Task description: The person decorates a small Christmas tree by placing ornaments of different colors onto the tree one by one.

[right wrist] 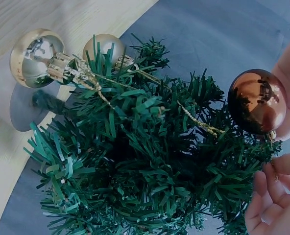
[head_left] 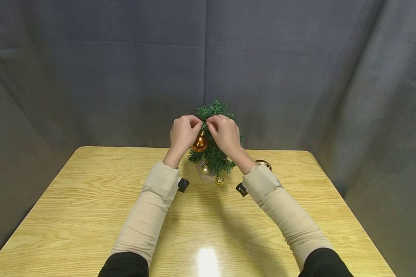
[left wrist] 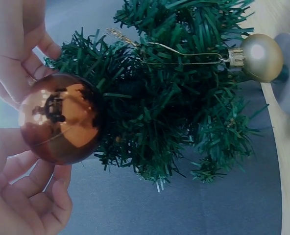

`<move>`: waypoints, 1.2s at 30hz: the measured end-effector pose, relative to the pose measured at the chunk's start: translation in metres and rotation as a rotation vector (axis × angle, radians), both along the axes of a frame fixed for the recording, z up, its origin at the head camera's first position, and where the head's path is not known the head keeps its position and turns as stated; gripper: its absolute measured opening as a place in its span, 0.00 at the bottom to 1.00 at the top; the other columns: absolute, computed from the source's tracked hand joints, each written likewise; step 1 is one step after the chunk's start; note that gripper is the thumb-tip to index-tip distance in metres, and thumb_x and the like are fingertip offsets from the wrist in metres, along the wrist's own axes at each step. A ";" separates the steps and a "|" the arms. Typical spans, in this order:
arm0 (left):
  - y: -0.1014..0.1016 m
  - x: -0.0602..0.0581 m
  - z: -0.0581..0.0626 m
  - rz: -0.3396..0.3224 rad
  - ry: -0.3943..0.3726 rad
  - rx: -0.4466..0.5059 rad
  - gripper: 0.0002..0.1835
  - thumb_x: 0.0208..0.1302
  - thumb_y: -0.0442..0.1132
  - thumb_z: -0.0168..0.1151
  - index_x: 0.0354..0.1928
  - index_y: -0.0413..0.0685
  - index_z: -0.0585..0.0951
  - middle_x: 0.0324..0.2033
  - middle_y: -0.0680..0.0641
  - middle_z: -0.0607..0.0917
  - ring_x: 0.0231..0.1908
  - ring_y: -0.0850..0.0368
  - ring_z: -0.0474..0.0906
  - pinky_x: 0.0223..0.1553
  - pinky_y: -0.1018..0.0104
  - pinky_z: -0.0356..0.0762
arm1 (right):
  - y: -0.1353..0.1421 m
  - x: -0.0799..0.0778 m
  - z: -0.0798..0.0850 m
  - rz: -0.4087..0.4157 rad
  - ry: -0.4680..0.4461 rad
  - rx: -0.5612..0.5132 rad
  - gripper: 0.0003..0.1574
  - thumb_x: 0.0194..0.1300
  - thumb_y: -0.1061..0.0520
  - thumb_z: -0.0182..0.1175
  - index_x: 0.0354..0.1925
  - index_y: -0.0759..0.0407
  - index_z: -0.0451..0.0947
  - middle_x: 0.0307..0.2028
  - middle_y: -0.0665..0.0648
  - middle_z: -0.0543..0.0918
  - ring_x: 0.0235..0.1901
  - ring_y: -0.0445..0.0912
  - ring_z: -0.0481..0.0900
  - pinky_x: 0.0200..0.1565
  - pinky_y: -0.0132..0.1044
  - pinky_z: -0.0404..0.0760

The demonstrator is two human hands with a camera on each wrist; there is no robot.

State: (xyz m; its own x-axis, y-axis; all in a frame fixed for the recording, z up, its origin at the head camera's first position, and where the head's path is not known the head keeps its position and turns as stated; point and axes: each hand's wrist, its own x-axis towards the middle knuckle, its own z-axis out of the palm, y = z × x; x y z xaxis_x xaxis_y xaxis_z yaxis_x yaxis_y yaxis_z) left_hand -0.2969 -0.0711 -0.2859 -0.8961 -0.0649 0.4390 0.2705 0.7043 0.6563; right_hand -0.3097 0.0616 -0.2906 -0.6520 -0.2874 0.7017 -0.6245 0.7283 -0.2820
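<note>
A small artificial Christmas tree point(head_left: 216, 154) stands near the table's far edge. In front of its upper branches hangs a shiny copper-orange bauble point(head_left: 199, 143), which looks large in the left wrist view. My right hand point(head_left: 226, 132) pinches the bauble's thin gold cord point(right wrist: 275, 172) just above its cap. Close beside it, my left hand point(head_left: 183, 132) has thumb and forefinger together at the cord; the bauble partly hides those fingertips in the left wrist view. Lower on the tree hang a matte gold bauble point(left wrist: 262, 58) and a shiny gold bauble point(right wrist: 36, 58), both on gold cords.
Behind my right wrist, a brown-and-gold round thing point(head_left: 263, 164) sits on the table, partly hidden. A pale round base point(head_left: 205, 177) shows under the tree. The wooden table point(head_left: 90, 200) ends at a grey curtain point(head_left: 124, 77) behind and at the sides.
</note>
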 end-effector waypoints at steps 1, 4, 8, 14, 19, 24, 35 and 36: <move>0.000 0.000 0.000 0.004 -0.004 -0.009 0.10 0.62 0.41 0.56 0.34 0.45 0.84 0.28 0.48 0.83 0.24 0.55 0.76 0.24 0.61 0.72 | 0.000 0.000 0.000 -0.004 0.001 0.009 0.09 0.62 0.60 0.56 0.34 0.62 0.82 0.25 0.56 0.79 0.20 0.46 0.73 0.22 0.37 0.71; -0.001 0.000 -0.002 0.013 -0.011 -0.028 0.09 0.62 0.41 0.56 0.34 0.45 0.84 0.29 0.47 0.83 0.25 0.55 0.76 0.24 0.61 0.72 | -0.001 0.000 -0.002 -0.011 0.009 0.033 0.09 0.62 0.59 0.56 0.33 0.61 0.82 0.25 0.56 0.78 0.20 0.45 0.72 0.20 0.37 0.70; -0.002 0.000 -0.005 0.018 -0.011 -0.042 0.09 0.61 0.40 0.57 0.35 0.46 0.84 0.30 0.48 0.83 0.26 0.55 0.76 0.25 0.61 0.73 | -0.001 -0.001 -0.004 -0.004 0.025 0.046 0.09 0.62 0.60 0.55 0.33 0.61 0.82 0.25 0.56 0.78 0.19 0.45 0.72 0.19 0.37 0.70; -0.002 0.002 -0.008 0.023 -0.001 -0.056 0.08 0.60 0.40 0.58 0.35 0.47 0.84 0.31 0.48 0.84 0.25 0.55 0.76 0.24 0.62 0.73 | 0.001 0.000 -0.006 0.024 0.029 0.046 0.10 0.62 0.62 0.54 0.33 0.62 0.82 0.25 0.56 0.78 0.19 0.45 0.71 0.19 0.36 0.69; -0.002 0.003 -0.010 0.011 0.016 -0.057 0.08 0.60 0.39 0.58 0.35 0.46 0.84 0.31 0.48 0.84 0.24 0.55 0.76 0.22 0.62 0.71 | 0.003 0.001 -0.007 0.057 0.031 0.041 0.09 0.61 0.63 0.54 0.34 0.62 0.82 0.26 0.57 0.77 0.19 0.45 0.71 0.20 0.36 0.69; -0.002 0.003 -0.013 0.004 0.024 -0.048 0.08 0.60 0.39 0.58 0.35 0.46 0.84 0.30 0.48 0.84 0.23 0.55 0.76 0.22 0.63 0.72 | 0.006 0.000 -0.010 0.093 0.046 0.034 0.09 0.61 0.64 0.54 0.35 0.63 0.82 0.26 0.56 0.76 0.20 0.45 0.69 0.21 0.36 0.68; -0.002 0.005 -0.015 -0.031 0.045 0.008 0.08 0.60 0.39 0.57 0.38 0.44 0.82 0.30 0.48 0.83 0.28 0.56 0.77 0.27 0.62 0.74 | 0.018 -0.001 -0.005 0.214 0.106 -0.059 0.07 0.60 0.63 0.58 0.35 0.65 0.82 0.30 0.58 0.80 0.29 0.48 0.73 0.37 0.39 0.73; -0.002 0.006 -0.015 -0.031 0.049 0.010 0.08 0.60 0.39 0.57 0.38 0.44 0.82 0.30 0.48 0.83 0.28 0.56 0.77 0.27 0.62 0.74 | 0.019 -0.001 -0.004 0.229 0.116 -0.071 0.07 0.59 0.64 0.58 0.34 0.66 0.81 0.30 0.58 0.80 0.29 0.48 0.73 0.38 0.40 0.73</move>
State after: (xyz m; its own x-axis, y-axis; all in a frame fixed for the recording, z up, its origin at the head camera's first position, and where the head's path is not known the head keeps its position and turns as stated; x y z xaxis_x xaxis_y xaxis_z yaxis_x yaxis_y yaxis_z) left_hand -0.2910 -0.0734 -0.3006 -0.8752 -0.0420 0.4819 0.3242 0.6883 0.6489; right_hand -0.3104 0.0809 -0.2942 -0.4900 -0.3657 0.7913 -0.8018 0.5454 -0.2444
